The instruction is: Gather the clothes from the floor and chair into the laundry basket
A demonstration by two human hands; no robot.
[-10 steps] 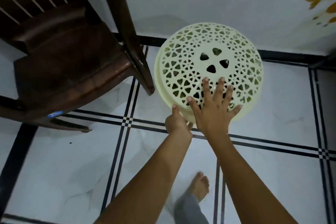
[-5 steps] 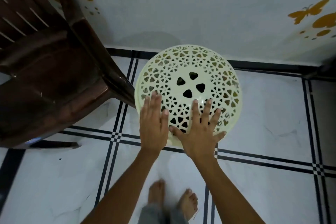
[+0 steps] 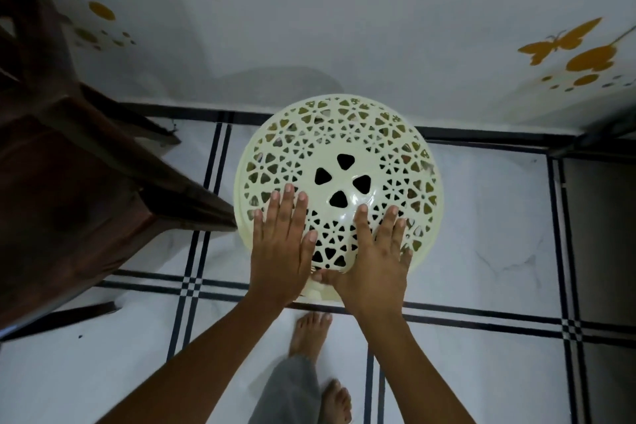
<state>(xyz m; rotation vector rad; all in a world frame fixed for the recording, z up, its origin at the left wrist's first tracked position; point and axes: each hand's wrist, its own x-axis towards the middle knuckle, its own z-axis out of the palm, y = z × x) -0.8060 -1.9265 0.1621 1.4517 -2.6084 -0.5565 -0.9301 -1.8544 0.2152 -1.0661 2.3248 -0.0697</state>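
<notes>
A round cream laundry basket (image 3: 361,134) with a perforated lid stands on the tiled floor against the white wall. My left hand (image 3: 280,244) lies flat on the near left of the lid, fingers together and stretched out. My right hand (image 3: 377,258) lies flat on the near right of the lid, thumb at the rim. Neither hand holds anything. A dark brown plastic chair (image 3: 69,182) stands just left of the basket, its armrest tip almost touching the basket's side. No clothes are in view.
The white wall (image 3: 344,10) with orange butterfly stickers (image 3: 564,48) rises right behind the basket. Black-lined white floor tiles (image 3: 481,251) spread to the right. My bare feet (image 3: 309,330) stand close below the basket. A dark edge (image 3: 602,134) shows at the far right.
Both hands have slid a little further onto the lid and lie flatter. The view has moved closer, so the basket looks larger and the chair sits further left.
</notes>
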